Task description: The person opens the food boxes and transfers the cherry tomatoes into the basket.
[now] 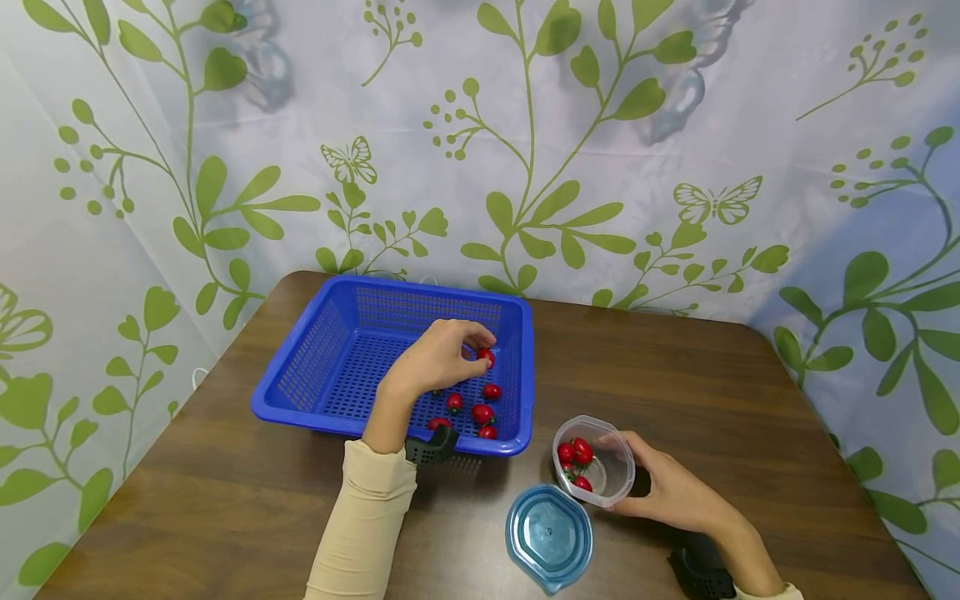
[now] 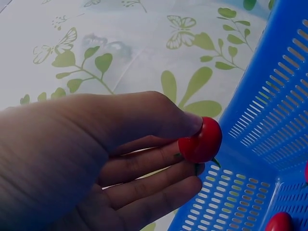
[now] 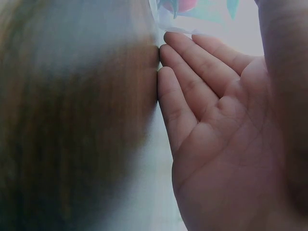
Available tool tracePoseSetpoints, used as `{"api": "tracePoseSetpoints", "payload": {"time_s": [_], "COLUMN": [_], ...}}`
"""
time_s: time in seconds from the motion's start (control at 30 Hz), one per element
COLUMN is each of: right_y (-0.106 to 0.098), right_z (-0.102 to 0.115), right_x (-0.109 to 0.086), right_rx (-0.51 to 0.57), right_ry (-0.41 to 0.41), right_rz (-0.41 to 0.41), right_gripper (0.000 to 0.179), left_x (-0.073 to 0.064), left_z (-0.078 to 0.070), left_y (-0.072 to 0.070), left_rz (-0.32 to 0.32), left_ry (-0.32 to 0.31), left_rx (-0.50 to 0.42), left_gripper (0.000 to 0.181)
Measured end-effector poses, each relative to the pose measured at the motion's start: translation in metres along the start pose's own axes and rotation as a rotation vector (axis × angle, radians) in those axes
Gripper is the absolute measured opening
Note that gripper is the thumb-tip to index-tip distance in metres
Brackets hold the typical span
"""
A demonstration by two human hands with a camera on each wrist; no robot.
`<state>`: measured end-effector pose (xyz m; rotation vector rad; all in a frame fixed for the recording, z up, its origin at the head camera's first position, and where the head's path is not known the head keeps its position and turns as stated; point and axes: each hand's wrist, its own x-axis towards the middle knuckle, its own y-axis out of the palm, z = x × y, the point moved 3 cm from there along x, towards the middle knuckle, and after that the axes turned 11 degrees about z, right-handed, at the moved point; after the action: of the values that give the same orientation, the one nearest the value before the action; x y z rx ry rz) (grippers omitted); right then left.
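Observation:
Between thumb and fingers my left hand pinches a red cherry tomato with a bit of green stem. It is over the right part of a blue plastic basket. Several more cherry tomatoes lie on the basket floor near its right front corner. My right hand holds a small clear plastic container from the right, thumb at the near side and fingers partly hidden behind it. The container is tilted, its mouth towards the left. Several cherry tomatoes are inside it.
A round teal lid with a tab lies on the brown wooden table, just in front of the container. A white cloth with green leaves and butterflies hangs behind the table. Each wrist wears a black band.

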<state>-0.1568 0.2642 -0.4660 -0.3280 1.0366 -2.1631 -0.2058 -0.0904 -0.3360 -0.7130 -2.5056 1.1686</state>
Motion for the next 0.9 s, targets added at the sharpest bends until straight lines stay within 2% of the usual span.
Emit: {"api": "tracePoseSetpoints", "payload": {"time_s": [0.3, 0.6, 0.9], "right_y": [0.0016, 0.0015, 0.0015], "right_z": [-0.0027, -0.0035, -0.0036], "right_x": [-0.0002, 0.0004, 0.0006], "right_rx": [0.001, 0.0, -0.004], "right_ry": [0.0, -0.006, 0.001], "right_rz": [0.004, 0.004, 0.006], "right_gripper": [0.079, 0.079, 0.079], "left_x": [-0.0003, -0.0011, -0.0004], "left_z": [-0.0007, -0.0017, -0.0046], "left_y": [0.001, -0.0004, 0.0007], "left_rz": [0.024, 0.017, 0.016], "left_ry": [-0.008, -0.015, -0.014], "left_rx": [-0.002, 0.024, 0.011], "left_gripper": [0.028, 0.03, 0.03]}}
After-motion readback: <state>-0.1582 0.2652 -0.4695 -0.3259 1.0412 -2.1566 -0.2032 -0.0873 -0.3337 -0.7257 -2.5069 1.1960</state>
